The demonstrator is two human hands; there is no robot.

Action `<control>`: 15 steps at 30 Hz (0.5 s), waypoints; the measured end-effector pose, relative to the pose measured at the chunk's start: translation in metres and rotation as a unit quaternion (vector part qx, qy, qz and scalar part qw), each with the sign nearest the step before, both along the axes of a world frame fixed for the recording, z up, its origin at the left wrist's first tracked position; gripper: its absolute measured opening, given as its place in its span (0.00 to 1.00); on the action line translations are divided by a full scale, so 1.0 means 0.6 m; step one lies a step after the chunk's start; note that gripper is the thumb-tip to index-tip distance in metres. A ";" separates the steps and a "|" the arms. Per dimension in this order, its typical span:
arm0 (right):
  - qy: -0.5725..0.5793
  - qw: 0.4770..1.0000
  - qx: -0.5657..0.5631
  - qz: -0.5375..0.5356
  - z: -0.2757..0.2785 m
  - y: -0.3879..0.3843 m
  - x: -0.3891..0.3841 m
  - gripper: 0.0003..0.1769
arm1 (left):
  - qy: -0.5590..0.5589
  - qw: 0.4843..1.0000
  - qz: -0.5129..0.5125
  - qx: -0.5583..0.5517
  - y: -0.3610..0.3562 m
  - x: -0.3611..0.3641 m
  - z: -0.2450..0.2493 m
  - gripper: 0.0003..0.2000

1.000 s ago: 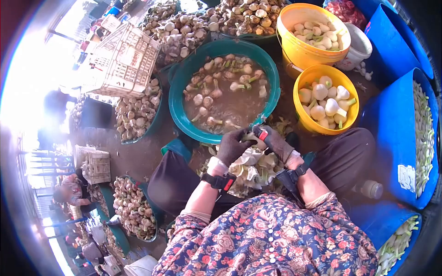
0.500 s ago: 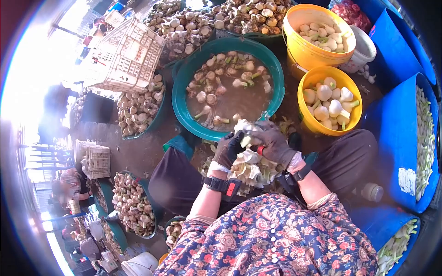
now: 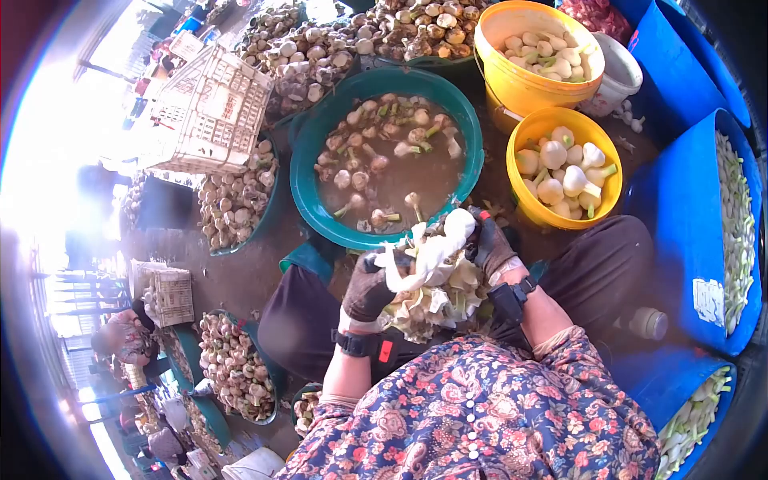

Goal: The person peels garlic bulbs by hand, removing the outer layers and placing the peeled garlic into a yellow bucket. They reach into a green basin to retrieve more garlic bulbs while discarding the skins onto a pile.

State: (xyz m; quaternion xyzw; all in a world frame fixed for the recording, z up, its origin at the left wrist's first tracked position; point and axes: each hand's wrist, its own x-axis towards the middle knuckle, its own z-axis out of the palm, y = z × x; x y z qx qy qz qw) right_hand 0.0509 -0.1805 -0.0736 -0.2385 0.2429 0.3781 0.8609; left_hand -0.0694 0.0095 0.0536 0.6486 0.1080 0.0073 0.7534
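In the head view my gloved right hand (image 3: 490, 245) grips a white garlic bulb (image 3: 458, 226) near the front rim of a green tub. A pale strip of garlic skin (image 3: 420, 266) hangs away from the bulb, and my gloved left hand (image 3: 371, 286) is closed on its lower left end. Below both hands lies a heap of loose garlic peelings (image 3: 436, 310) between my legs. Brown water with several unpeeled garlic bulbs (image 3: 359, 181) fills the green tub (image 3: 301, 184). To the right, a yellow bucket (image 3: 522, 194) holds clean white bulbs.
Another yellow bucket (image 3: 486, 56) of white bulbs stands farther back, beside a white bucket (image 3: 622, 70). Blue barrels (image 3: 680, 224) lie along the right. Piles of unpeeled garlic (image 3: 238, 368) and a plastic crate (image 3: 216, 104) are at left, where another person (image 3: 132, 332) is.
My hands have moved apart. The left went down and left, pulling a strip of skin off the bulb; the right stays with the bulb, now whiter and more exposed. The view shifted slightly.
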 end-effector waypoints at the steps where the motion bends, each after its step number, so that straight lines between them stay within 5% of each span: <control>1: 0.023 0.999 0.045 -0.005 -0.015 -0.003 0.003 0.14 | 0.049 0.994 0.022 -0.095 0.006 0.002 0.025 0.11; 2: 0.051 0.996 0.067 -0.017 -0.017 -0.001 0.004 0.14 | -0.027 0.999 0.033 0.016 0.044 -0.010 0.002 0.10; 4: 0.087 0.992 0.079 -0.040 -0.021 -0.006 0.007 0.14 | -0.139 0.983 0.081 -0.087 0.073 -0.024 -0.024 0.11; 5: 0.095 0.992 0.069 -0.046 -0.024 -0.010 0.007 0.14 | -0.167 0.933 0.120 -0.294 0.044 -0.011 0.041 0.11; 6: 0.103 0.992 0.059 -0.051 -0.026 -0.010 0.009 0.14 | -0.036 0.971 0.077 -0.225 0.052 -0.009 0.069 0.07; 8: 0.077 0.989 0.123 -0.001 -0.020 -0.007 0.021 0.15 | 0.030 0.967 -0.241 0.078 0.090 0.042 0.049 0.18; 9: 0.066 0.986 0.154 0.022 -0.016 -0.007 0.022 0.15 | 0.086 0.937 -0.288 0.176 0.072 0.057 0.029 0.20; 11: 0.041 0.992 0.121 0.010 0.015 -0.002 0.020 0.15 | 0.112 0.937 -0.221 0.248 0.066 0.087 -0.047 0.25; 13: -0.018 0.996 0.089 -0.007 0.034 0.005 0.016 0.16 | 0.236 0.961 -0.059 -0.130 0.030 0.112 -0.073 0.28; 14: -0.013 0.998 0.056 -0.038 0.065 0.012 0.013 0.16 | 0.259 0.942 -0.061 -0.204 0.015 0.128 -0.101 0.32; 15: -0.087 0.996 0.003 0.026 0.065 0.006 0.015 0.16 | 0.238 0.859 -0.145 -0.430 0.040 0.135 -0.187 0.28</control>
